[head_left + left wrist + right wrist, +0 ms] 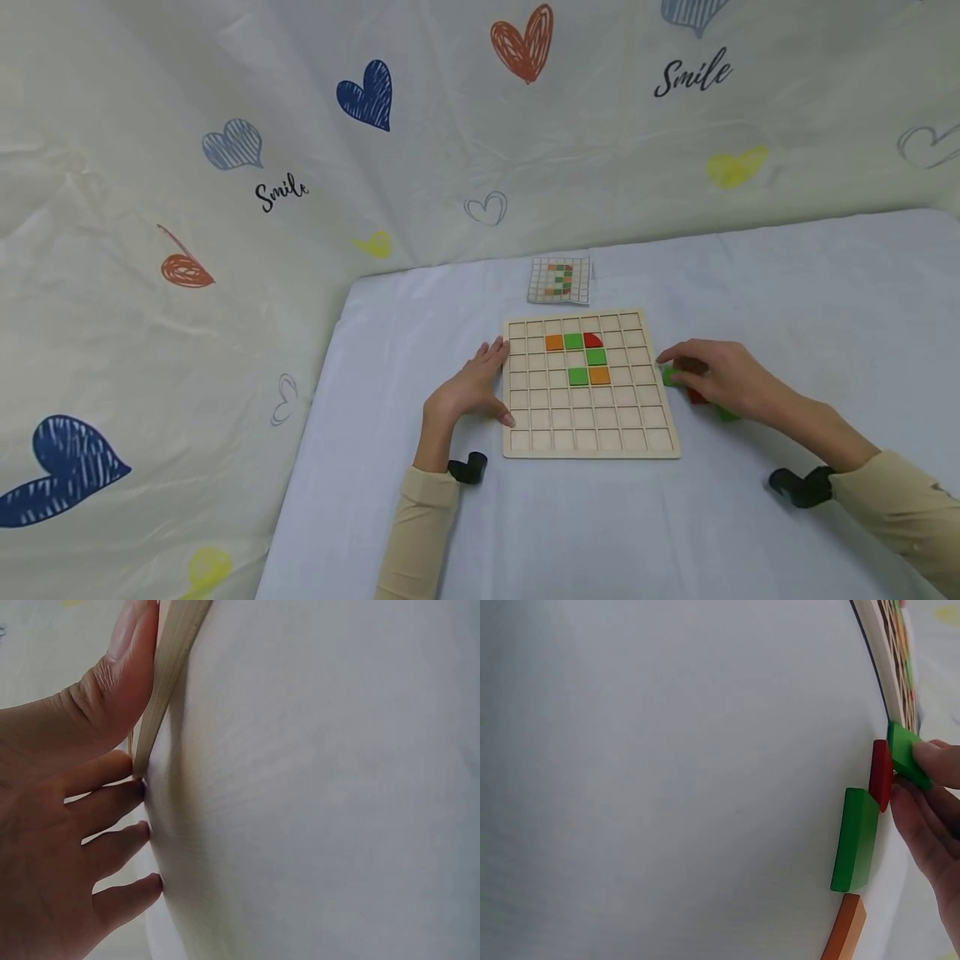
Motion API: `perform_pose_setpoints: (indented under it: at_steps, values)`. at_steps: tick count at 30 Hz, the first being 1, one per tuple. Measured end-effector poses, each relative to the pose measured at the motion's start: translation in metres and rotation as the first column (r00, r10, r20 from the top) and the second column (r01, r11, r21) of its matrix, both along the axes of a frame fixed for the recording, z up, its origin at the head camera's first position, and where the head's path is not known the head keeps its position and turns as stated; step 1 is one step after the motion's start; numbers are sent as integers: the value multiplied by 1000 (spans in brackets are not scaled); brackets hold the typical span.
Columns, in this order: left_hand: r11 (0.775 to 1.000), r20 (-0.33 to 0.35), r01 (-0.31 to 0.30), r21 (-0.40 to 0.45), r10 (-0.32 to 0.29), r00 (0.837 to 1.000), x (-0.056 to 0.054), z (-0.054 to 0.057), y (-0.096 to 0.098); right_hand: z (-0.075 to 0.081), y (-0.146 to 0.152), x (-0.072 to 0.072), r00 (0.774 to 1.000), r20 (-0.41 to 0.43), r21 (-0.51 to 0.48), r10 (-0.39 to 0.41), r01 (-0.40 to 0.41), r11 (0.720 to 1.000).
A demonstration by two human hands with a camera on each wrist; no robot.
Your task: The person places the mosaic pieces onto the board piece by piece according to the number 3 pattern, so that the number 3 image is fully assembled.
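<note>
A square wooden grid board (540, 443) lies on the white-covered table. Several tiles sit in its upper cells, among them an orange tile (553, 342), a green tile (573, 341) and a red rounded-corner tile (592, 340). My left hand (474, 387) rests against the board's left edge, fingers spread and thumb at the lower side. Just right of the board, my right hand (726, 377) pinches a green square tile (904, 750) between thumb and fingers. Under and beside that hand lie a red piece (880, 774), another green piece (856, 840) and an orange piece (845, 927).
Behind the board lies a small pattern card (537, 287) showing a grid with coloured squares. Black wrist-camera mounts (469, 469) show beside both forearms. A cloth backdrop (420, 175) with printed hearts hangs behind and to the left of the table.
</note>
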State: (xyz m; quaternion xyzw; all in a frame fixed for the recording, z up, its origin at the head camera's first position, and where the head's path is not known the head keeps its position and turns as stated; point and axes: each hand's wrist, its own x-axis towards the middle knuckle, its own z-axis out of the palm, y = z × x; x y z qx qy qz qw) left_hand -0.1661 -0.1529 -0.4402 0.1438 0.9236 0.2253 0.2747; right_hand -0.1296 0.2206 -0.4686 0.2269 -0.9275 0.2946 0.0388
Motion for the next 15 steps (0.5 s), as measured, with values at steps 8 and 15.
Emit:
perform_pose_setpoints:
  at_steps: [8, 15]
  values:
    - [1000, -2, 3, 1, -3, 1000, 0, 2, 0, 5, 0, 2, 998, -49, -54, -27, 25, 998]
    - [1000, 0, 12, -1, -12, 1000, 0, 2, -1, 10, -4, 4, 997, 61, -110, -52, 59, 992]
